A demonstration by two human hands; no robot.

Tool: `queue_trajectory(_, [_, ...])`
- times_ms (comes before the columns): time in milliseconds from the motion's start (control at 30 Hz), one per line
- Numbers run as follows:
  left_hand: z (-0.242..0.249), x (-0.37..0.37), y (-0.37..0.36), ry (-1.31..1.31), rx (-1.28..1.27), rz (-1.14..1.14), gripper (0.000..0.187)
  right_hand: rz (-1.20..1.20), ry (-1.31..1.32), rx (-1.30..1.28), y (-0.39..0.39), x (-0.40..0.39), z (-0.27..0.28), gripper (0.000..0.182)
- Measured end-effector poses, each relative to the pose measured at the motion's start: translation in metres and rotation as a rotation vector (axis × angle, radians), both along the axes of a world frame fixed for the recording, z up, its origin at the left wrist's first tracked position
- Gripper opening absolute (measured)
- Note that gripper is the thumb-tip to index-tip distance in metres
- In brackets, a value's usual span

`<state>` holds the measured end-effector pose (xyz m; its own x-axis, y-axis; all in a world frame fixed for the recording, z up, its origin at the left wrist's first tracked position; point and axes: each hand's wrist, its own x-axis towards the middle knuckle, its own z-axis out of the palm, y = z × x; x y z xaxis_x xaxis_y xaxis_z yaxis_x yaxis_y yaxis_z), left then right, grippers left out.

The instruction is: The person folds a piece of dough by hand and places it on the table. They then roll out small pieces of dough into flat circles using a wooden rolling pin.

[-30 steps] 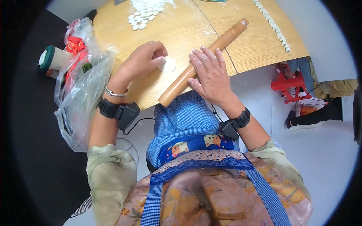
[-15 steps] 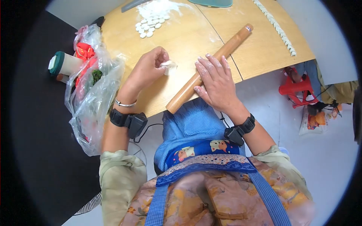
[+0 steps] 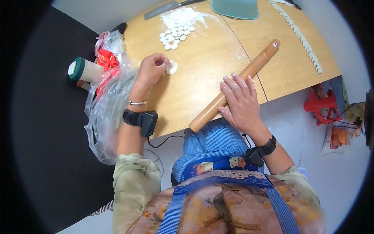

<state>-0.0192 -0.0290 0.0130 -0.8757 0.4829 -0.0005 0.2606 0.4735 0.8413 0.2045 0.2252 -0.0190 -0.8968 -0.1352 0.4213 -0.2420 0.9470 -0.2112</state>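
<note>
The left hand (image 3: 150, 72) is curled, with the thumb and fingertips (image 3: 165, 61) pinched on the near edge of a small round dough wrapper (image 3: 172, 67). The wrapper lies just beyond those fingertips on the wooden table (image 3: 202, 74); whether it rests fully flat or is lifted at the pinched edge cannot be told.

The right hand (image 3: 242, 102) is open, with the fingers spread and extended. The palm and fingers press flat on top of the wooden rolling pin (image 3: 237, 82) without wrapping around it. The pin lies diagonally on the table: 1 end sits at the near table edge, below and to the left of the fingers, and the other end points away, well beyond the fingertips. Flour dusts the fingers of this hand.

Beyond the left fingertips, farther up the table, is a cluster of small dough pieces (image 3: 175, 37) beside a patch of loose flour (image 3: 185, 17). A knife (image 3: 165, 8) lies past the flour, and a teal bowl (image 3: 235, 8) stands at the far edge. Well to the right of the right hand's fingers, a long twisted dough rope (image 3: 300, 35) runs along the table.

To the outer side of the left hand, a clear plastic bag (image 3: 107, 101) with red contents hangs off the table edge, and a cup with a green lid (image 3: 83, 70) lies beside it. Each wrist carries 1 black strapped device.
</note>
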Motion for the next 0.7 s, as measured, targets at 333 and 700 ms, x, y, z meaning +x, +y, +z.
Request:
queue_trajectory(333, [-0.007,-0.074,-0.024,0.65,-0.456,0.492,0.017,0.016,-0.053,-0.014,0.001,0.001,0.007,0.066])
queue_trajectory(700, [-0.023,-0.042,0.04,0.821,-0.339,0.064,0.015,0.014,-0.037,-0.024,-0.001,0.001,0.001,0.069])
